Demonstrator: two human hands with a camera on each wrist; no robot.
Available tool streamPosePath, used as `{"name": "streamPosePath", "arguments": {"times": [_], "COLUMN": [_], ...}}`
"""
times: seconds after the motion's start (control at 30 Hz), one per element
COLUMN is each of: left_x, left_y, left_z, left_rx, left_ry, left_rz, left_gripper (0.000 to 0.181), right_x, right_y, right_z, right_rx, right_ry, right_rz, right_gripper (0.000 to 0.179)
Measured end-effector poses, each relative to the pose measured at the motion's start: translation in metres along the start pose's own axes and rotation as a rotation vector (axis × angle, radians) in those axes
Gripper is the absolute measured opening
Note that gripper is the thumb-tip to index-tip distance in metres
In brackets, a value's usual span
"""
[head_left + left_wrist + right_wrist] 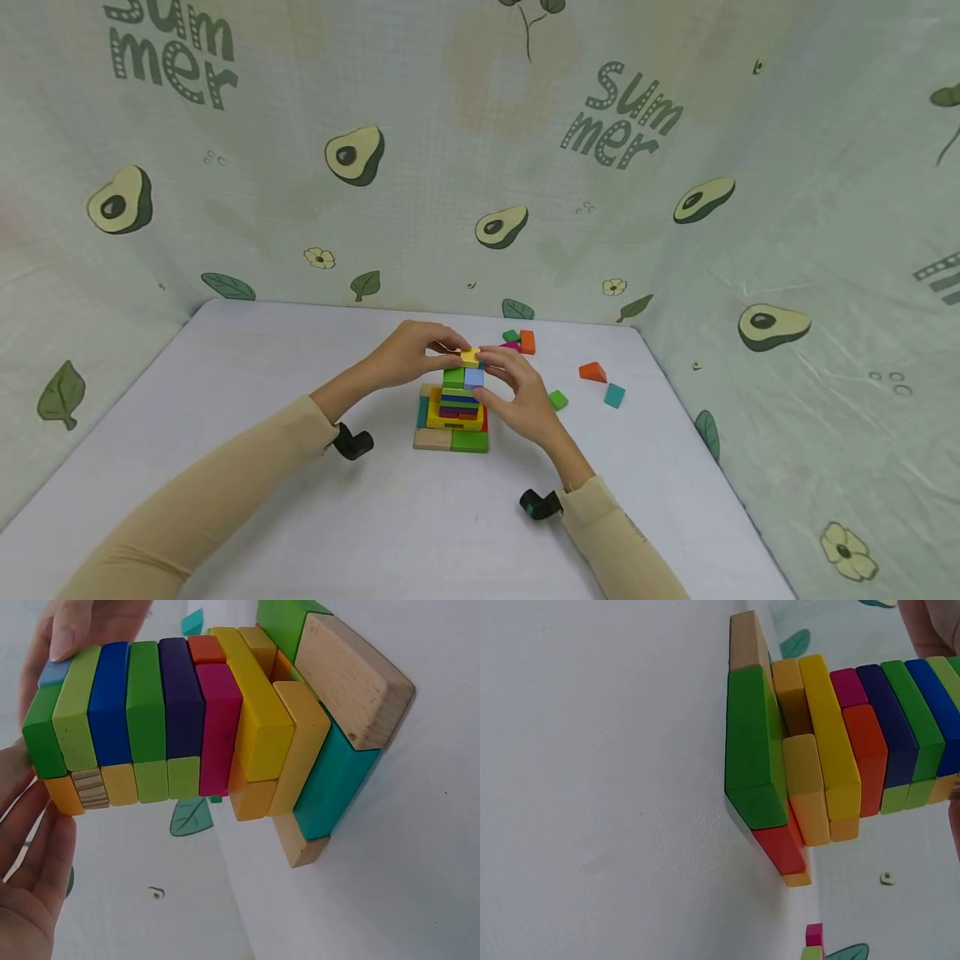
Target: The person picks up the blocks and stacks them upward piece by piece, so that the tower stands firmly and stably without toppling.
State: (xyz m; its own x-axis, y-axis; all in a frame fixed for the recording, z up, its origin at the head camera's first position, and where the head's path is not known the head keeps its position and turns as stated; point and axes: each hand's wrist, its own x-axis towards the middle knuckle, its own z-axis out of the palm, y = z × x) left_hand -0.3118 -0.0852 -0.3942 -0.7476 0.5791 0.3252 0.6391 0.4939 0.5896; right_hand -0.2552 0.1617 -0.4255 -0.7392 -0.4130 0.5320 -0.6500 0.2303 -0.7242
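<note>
A stacked tower of coloured wooden blocks [459,400] stands on the table, with a small yellow block [470,358] on top. My left hand [405,357] pinches that yellow block from the left between thumb and fingers. From the right, my right hand [521,398] touches the tower top with extended fingers, its thumb against the light blue block [474,379]. Beside the light blue block is a green block [43,729] in the same upper layer. The left wrist view shows left fingers [54,859] at an orange block [61,796]; the yellow top block is outside it.
The wide base includes a green block [750,742], a teal block [337,780] and a natural wood block [352,679]. Loose on the table to the right are an orange-red wedge [592,372], a teal block [614,395], a green block [558,400] and an orange block [528,342].
</note>
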Motion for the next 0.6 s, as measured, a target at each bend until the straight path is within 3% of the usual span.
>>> {"name": "streamPosePath", "arguments": {"times": [0.37,0.6], "left_x": [0.002,-0.003], "left_y": [0.003,-0.003], "left_z": [0.009,0.01], "left_rx": [0.033,0.018], "left_ry": [0.038,0.049], "left_rz": [0.006,0.001], "left_gripper": [0.029,0.04], "right_x": [0.0,-0.001], "right_y": [-0.002,0.036], "right_z": [0.0,0.002], "right_rx": [0.025,0.003], "right_ry": [-0.006,-0.015], "right_rz": [-0.001,0.008], "right_gripper": [0.051,0.054]}}
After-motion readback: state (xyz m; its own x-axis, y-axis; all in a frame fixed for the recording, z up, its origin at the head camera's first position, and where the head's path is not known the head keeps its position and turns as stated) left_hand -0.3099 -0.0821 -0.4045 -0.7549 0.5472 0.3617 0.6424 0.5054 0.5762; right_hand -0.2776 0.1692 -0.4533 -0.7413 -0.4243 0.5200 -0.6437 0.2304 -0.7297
